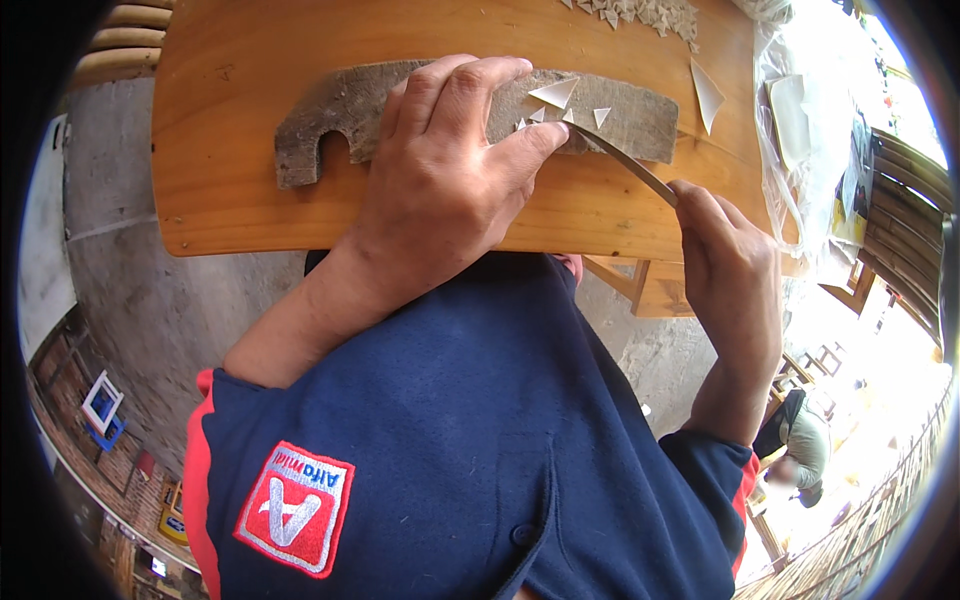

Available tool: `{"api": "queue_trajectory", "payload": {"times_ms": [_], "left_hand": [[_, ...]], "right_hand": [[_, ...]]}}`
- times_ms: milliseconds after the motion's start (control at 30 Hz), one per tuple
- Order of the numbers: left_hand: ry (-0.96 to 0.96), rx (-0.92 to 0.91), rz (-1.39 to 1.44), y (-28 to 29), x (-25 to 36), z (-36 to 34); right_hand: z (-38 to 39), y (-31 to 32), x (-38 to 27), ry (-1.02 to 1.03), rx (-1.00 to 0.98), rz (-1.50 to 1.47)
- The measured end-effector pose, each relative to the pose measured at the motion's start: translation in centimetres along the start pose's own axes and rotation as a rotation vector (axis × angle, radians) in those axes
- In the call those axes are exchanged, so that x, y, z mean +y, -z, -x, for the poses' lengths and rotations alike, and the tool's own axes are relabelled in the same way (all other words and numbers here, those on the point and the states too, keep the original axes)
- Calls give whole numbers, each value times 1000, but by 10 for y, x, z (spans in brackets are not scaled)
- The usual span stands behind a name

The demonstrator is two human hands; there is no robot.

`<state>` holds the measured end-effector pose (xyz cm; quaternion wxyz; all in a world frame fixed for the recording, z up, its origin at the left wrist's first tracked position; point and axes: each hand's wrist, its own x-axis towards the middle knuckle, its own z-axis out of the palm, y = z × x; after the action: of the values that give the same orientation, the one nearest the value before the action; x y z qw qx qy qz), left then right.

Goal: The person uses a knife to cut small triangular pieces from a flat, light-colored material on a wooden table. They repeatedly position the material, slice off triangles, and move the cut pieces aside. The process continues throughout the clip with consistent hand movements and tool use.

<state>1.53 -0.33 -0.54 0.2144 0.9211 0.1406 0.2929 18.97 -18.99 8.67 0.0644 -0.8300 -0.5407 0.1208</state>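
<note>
A worn grey-brown wooden board (640, 120) with a notch near its left end lies along the table. My left hand (440, 165) grips it from above, fingers bent over toward its far edge. The left thumb presses down beside the tip of a thin knife (635, 167). Closed round the knife's near end, my right hand (733, 255) holds the blade slanting onto the board. By the thumb lie a larger white triangular piece (555, 93) and several small ones, including a white triangle (601, 117). What lies under the left palm is hidden.
The wooden table (230, 120) carries a heap of small white cut pieces (650, 15) at its far side. A longer white sliver (707, 96) lies right of the board. Clear plastic bags (785, 130) line the right edge. Another person (805, 445) is bent over at far right.
</note>
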Motion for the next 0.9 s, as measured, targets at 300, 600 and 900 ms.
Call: {"api": "queue_trajectory", "payload": {"times_ms": [300,600,900], "left_hand": [[-5,-55,35,1,4,-4],[16,-100,-31,-5,12,-10],[6,-114,-41,-7,13,-11]], "right_hand": [[15,-2,13,-127,93,-150],[17,-6,8,-86,87,-109],[17,-15,2,-163,106,-239]]}}
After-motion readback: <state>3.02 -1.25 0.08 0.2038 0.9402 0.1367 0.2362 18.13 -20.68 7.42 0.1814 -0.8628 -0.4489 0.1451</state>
